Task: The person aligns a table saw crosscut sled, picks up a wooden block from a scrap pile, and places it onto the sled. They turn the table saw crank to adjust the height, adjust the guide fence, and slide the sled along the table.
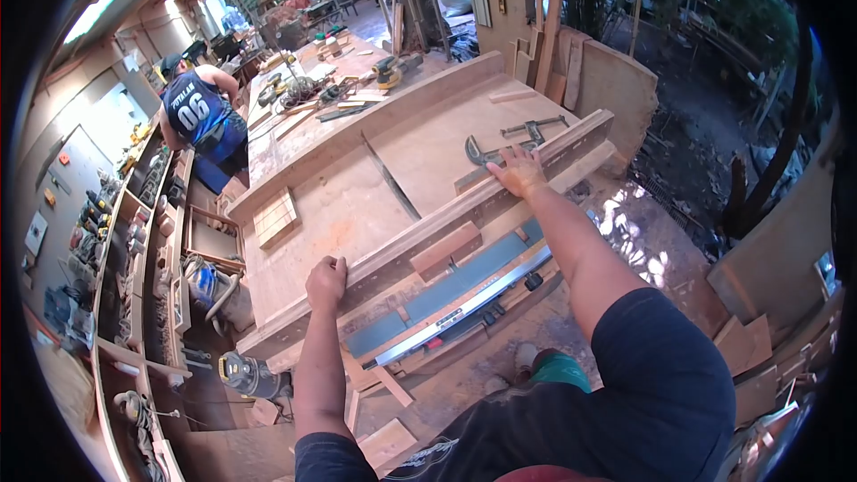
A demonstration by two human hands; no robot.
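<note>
A long wooden rail (407,245) runs along the near edge of a wide plywood panel (321,223). My left hand (327,284) is closed over the rail toward its left part, its fingertips partly hidden. Farther right, my right hand (520,171) lies on the rail with fingers spread, right beside a metal clamp (475,151). More of the clamp's metalwork extends to the right on the panel. A dark narrow strip (390,177) crosses the panel between my hands. Near the left end sits a small slatted wood block (276,218).
Below the rail are a wood block (445,252), a blue-grey strip (378,334) and a long metal level (461,311). A power tool (253,373) stands at lower left. A co-worker (204,112) is at the left by a bench holding a sander (387,72) and several tools.
</note>
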